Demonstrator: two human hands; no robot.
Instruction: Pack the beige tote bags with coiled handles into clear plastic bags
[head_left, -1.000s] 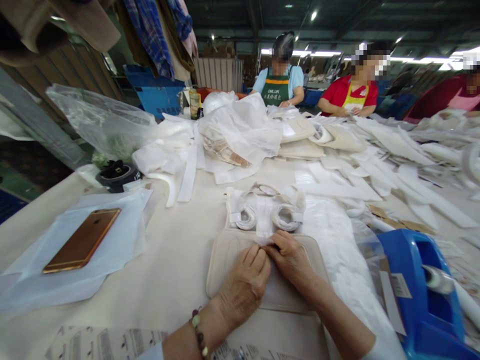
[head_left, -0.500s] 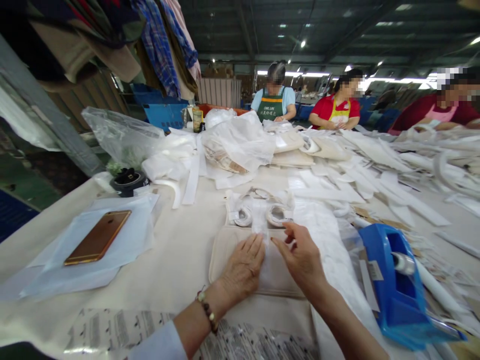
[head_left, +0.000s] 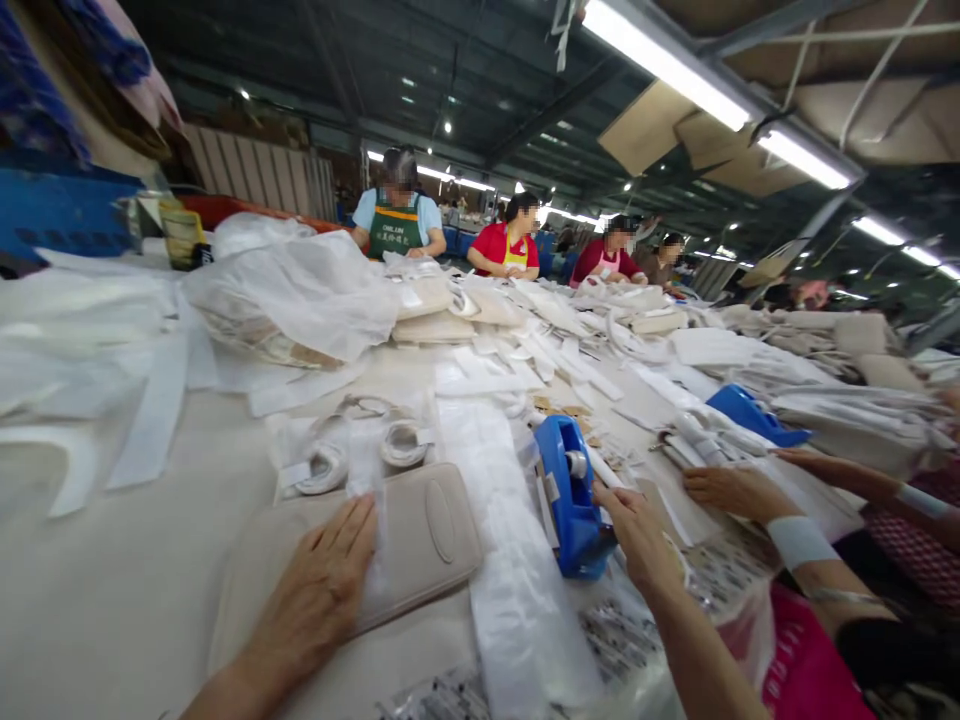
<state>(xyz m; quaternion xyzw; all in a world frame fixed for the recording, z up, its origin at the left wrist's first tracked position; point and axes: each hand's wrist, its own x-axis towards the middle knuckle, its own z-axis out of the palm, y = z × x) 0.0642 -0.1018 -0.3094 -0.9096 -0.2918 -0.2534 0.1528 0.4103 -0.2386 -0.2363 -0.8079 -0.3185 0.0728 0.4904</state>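
Observation:
My left hand (head_left: 326,575) lies flat, fingers stretched, on a beige bag (head_left: 439,535) with an oval stitched outline on its right part. Under its fingertips runs a translucent white strip (head_left: 366,455) across the bag. Behind the bag's top edge sit two wrapped strap coils, a left coil (head_left: 326,465) and a right coil (head_left: 403,443). My right hand (head_left: 641,535) is at the right side of a blue tape dispenser (head_left: 559,440), fingers drawn together beside it. Whatever lies between those fingertips is too small to make out.
A band of clear plastic sleeves (head_left: 499,530) lies between bag and dispenser. At right, a co-worker's hands (head_left: 731,492) work near a second blue dispenser (head_left: 750,415). White wrapping sheets (head_left: 300,290) and foam strips pile up behind. Several people stand across the table.
The view has swung right. My right hand has left the bag and moved right to the blue tape dispenser. My left hand stays flat on the bag, which now appears turned.

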